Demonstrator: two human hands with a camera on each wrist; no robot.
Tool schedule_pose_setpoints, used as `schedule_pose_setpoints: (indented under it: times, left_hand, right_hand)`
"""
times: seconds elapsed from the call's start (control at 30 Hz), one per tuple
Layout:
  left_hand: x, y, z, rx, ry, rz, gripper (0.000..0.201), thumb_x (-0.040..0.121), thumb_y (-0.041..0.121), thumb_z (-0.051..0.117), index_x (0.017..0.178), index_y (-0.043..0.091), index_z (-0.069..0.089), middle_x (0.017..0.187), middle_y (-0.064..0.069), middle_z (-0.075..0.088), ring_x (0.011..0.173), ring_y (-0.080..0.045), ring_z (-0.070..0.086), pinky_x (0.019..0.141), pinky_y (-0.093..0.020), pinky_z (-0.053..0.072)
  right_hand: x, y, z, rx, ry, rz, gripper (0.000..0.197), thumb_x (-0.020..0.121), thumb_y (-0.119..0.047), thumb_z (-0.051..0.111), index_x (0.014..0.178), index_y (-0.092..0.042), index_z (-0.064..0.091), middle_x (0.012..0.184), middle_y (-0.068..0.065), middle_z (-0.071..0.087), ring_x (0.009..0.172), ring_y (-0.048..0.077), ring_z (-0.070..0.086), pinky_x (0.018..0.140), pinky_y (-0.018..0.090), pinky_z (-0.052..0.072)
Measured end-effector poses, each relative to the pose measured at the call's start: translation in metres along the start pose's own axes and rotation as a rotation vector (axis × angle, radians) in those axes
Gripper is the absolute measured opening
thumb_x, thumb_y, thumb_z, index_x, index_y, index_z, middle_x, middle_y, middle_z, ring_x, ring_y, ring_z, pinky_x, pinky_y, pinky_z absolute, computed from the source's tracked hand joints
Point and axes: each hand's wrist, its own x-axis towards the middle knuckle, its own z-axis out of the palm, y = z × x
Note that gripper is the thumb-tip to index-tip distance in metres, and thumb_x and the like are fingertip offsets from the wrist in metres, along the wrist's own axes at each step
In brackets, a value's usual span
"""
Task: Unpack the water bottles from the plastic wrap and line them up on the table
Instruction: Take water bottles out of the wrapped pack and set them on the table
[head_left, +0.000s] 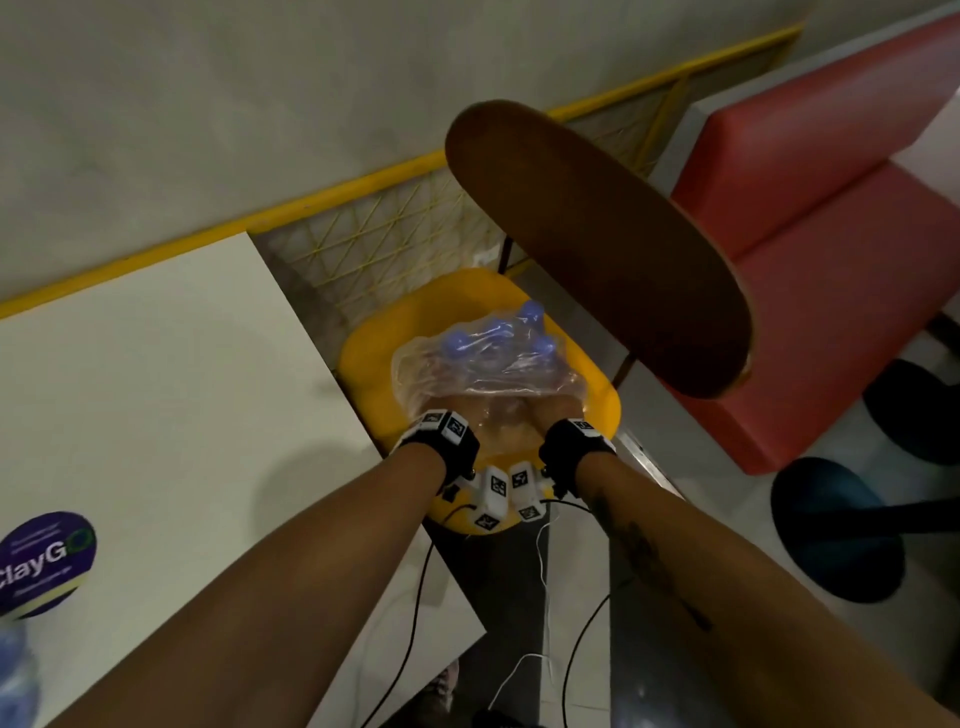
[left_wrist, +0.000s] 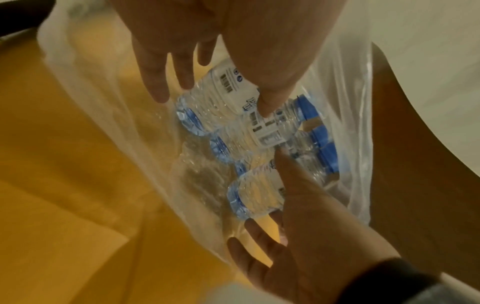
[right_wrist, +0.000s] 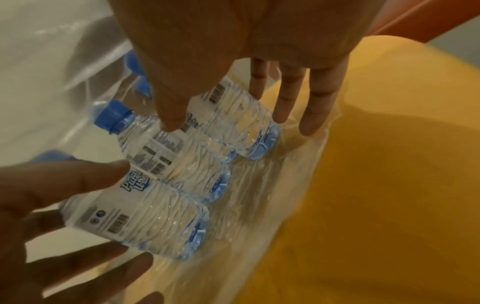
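Note:
A clear plastic wrap (head_left: 488, 364) lies on the yellow chair seat (head_left: 374, 358) with several blue-capped water bottles (head_left: 530, 312) inside. Both my hands are inside the wrap's open end. My left hand (left_wrist: 211, 96) grips one lying bottle (left_wrist: 221, 90), thumb on its white label and fingers along the other side. My right hand (right_wrist: 226, 119) grips the bottle (right_wrist: 241, 127) on the other side of the row, thumb on top and fingers past its side. A third bottle (right_wrist: 176, 160) lies between them. Blue caps (left_wrist: 324, 152) point away from me.
The white table (head_left: 156, 389) stands to the left of the chair, with a round dark sticker (head_left: 47, 561) and a blurred bottle (head_left: 15, 675) near its front edge. A brown chair back (head_left: 597, 244) rises behind the seat. A red bench (head_left: 831, 249) is at the right.

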Motion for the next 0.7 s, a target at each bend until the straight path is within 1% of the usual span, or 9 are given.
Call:
schedule_pose_setpoints:
  times: [0.07,0.13,0.23,0.33,0.4,0.47,0.57,0.63,0.7]
  left_hand:
    - [0.004,-0.001,-0.004,0.02,-0.048,-0.019,0.112,0.085,0.021,0.079,0.162,0.039,-0.001,0.157,-0.017,0.04,0.119,-0.04,0.059,0.096,-0.044,0.053]
    - [0.007,0.002,-0.011,-0.084,-0.003,-0.003,0.097,0.091,0.024,0.073,0.162,0.04,0.008,0.163,-0.014,0.033,0.127,-0.042,0.054,0.097,-0.044,0.05]
    - [0.016,0.005,-0.014,-0.263,0.075,-0.073,0.073,0.101,0.037,0.06,0.162,0.028,0.02,0.165,-0.01,0.031,0.138,-0.039,0.044,0.11,-0.044,0.043]
    - [0.014,0.007,-0.017,-0.375,0.056,-0.061,0.064,0.095,0.061,0.057,0.15,0.031,0.042,0.147,-0.003,0.052,0.121,-0.032,0.053,0.102,-0.042,0.044]
    - [0.011,0.008,-0.015,-0.42,0.048,0.021,0.049,0.084,0.07,0.064,0.119,0.037,0.058,0.12,0.001,0.066,0.107,-0.024,0.06,0.1,-0.043,0.05]
    - [0.007,0.008,-0.009,-0.421,0.11,0.112,0.048,0.076,0.063,0.077,0.11,0.036,0.056,0.103,0.006,0.061,0.099,-0.018,0.06,0.095,-0.039,0.052]
    - [-0.011,0.014,-0.006,-0.38,0.134,0.16,0.067,0.075,0.057,0.082,0.13,0.032,0.053,0.116,0.005,0.056,0.107,-0.022,0.056,0.1,-0.044,0.049]
    - [-0.025,0.019,-0.003,-0.32,0.107,0.204,0.05,0.082,0.058,0.072,0.122,0.035,0.051,0.116,0.002,0.059,0.109,-0.025,0.057,0.104,-0.047,0.048]
    - [-0.034,0.021,-0.001,-0.295,0.112,0.244,0.053,0.086,0.046,0.072,0.13,0.028,0.05,0.124,-0.003,0.06,0.114,-0.027,0.058,0.106,-0.048,0.048]
  right_hand:
    - [0.008,-0.001,-0.002,0.002,0.034,-0.071,0.047,0.086,-0.046,0.063,0.127,-0.023,0.059,0.111,0.002,0.069,0.093,0.024,0.067,0.083,0.039,0.058]
    - [0.012,-0.005,-0.009,0.065,0.084,-0.168,0.054,0.068,-0.054,0.078,0.114,-0.03,0.063,0.101,-0.005,0.072,0.089,0.016,0.071,0.077,0.036,0.061]
    - [0.002,-0.008,-0.017,0.041,0.101,-0.259,0.045,0.061,-0.044,0.085,0.097,-0.026,0.065,0.091,-0.006,0.072,0.081,0.012,0.07,0.072,0.037,0.061]
    - [-0.01,-0.006,-0.021,-0.072,0.105,-0.367,0.047,0.064,-0.034,0.086,0.104,-0.024,0.063,0.109,-0.004,0.064,0.094,0.014,0.062,0.085,0.034,0.055]
    - [-0.018,-0.004,-0.025,-0.223,0.053,-0.427,0.046,0.067,-0.031,0.086,0.104,-0.025,0.061,0.105,-0.005,0.06,0.096,0.014,0.059,0.086,0.031,0.051]
    - [-0.021,0.0,-0.031,-0.274,0.003,-0.453,0.047,0.065,-0.028,0.087,0.106,-0.026,0.064,0.105,-0.004,0.066,0.096,0.015,0.063,0.086,0.035,0.054]
    - [-0.036,0.006,-0.043,-0.316,-0.022,-0.46,0.055,0.064,-0.025,0.088,0.114,-0.025,0.064,0.11,-0.007,0.065,0.096,0.008,0.058,0.089,0.031,0.051]
    - [-0.052,0.012,-0.049,-0.332,-0.035,-0.454,0.06,0.062,-0.025,0.088,0.115,-0.027,0.06,0.111,-0.01,0.063,0.097,0.008,0.057,0.087,0.027,0.048]
    - [-0.072,0.019,-0.053,-0.334,-0.059,-0.464,0.054,0.061,-0.026,0.087,0.106,-0.029,0.058,0.104,-0.01,0.065,0.09,0.01,0.062,0.08,0.029,0.05]
